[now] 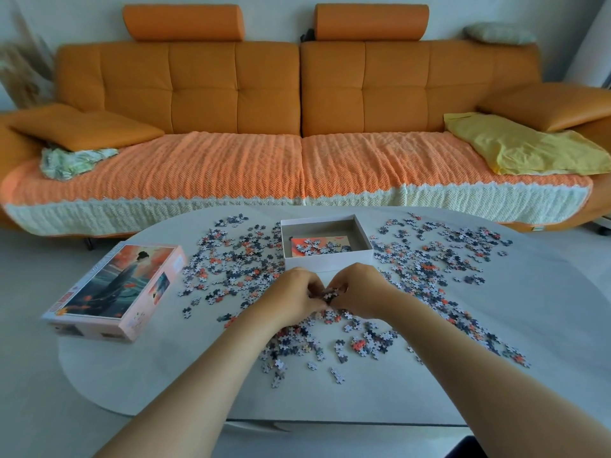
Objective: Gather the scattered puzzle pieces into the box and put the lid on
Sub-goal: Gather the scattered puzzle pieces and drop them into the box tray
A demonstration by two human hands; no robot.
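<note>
Cupping puzzle pieces (332,294) with left hand (297,292) and right hand (362,289), just before the box's (327,262) near wall.
Curled round a few (palms turned away, unseen), exact amount unclear.

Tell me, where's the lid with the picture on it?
In the head view, the lid lies picture-up on the left side of the table, left of the scattered puzzle pieces and the open box.

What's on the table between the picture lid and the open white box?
Scattered puzzle pieces cover the table between the lid and the box, as the head view shows.
</note>
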